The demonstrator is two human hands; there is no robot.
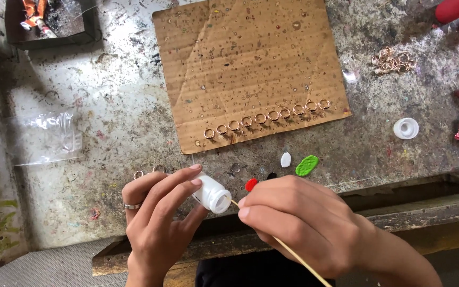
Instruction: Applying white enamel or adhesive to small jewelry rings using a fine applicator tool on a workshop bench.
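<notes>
Left hand (158, 220) fingers grasping small white bottle (212, 193), right hand (298, 226) fingers pinching thin stick (293, 254)

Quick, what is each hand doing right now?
Left hand: closed around a small white bottle, tilted on its side.
Right hand: pinching a thin wooden stick at the bottle's mouth.

A craft workshop — paint-spattered workbench (107, 122), rings on cardboard (251, 64).

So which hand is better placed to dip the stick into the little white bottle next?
Likely the right hand: it already pinches the thin wooden stick, its tip near the open mouth of the white bottle, which the left hand tilts toward it.
</notes>
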